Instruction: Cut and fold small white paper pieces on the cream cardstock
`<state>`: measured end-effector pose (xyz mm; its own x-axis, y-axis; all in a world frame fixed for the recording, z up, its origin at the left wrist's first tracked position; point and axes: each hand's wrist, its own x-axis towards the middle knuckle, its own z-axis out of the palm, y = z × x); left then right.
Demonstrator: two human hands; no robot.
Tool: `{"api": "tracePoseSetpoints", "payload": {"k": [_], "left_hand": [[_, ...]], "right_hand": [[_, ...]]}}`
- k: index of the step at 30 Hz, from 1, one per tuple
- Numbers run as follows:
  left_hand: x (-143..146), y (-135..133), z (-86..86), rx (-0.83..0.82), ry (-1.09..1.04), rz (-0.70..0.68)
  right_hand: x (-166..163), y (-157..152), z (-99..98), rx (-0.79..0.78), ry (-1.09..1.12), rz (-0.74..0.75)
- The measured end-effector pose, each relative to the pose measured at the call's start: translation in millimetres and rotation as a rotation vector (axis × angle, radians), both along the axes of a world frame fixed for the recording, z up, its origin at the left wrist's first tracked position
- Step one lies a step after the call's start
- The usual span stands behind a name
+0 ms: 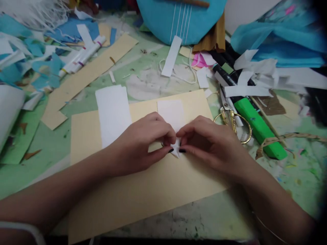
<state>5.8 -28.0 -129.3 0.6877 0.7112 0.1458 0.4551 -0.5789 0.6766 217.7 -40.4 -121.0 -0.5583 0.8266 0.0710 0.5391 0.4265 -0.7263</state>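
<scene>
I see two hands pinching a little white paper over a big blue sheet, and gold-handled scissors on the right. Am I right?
Almost! The big sheet is pale tan, not blue, as the head view shows. The left hand and right hand do pinch the little white paper, and the gold-handled scissors are on the right.

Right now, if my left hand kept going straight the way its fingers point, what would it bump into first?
Most likely your right hand, whose fingertips face it. Your left hand is at the folded white paper, so it might push that along; depth is unclear.
</scene>
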Motion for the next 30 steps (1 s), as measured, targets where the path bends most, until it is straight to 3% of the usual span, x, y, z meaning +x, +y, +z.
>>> {"api": "tracePoseSetpoints", "payload": {"k": [16, 23, 30], "left_hand": [[-1.3, -1.1, 1.2, -0.002, -0.043, 0.002], [-0.8, -3.0, 3.7, -0.003, -0.031, 0.046], [-2.8, -0.4, 4.1, -0.016, 0.007, 0.005]], "right_hand": [[-4.3, 0.0, -4.9, 0.081, 0.009, -0.025], [-3.7, 0.6, -7.6, 0.155, 0.012, 0.061], [-3.6, -0.6, -7.3, 0.172, -0.034, 0.072]]}}
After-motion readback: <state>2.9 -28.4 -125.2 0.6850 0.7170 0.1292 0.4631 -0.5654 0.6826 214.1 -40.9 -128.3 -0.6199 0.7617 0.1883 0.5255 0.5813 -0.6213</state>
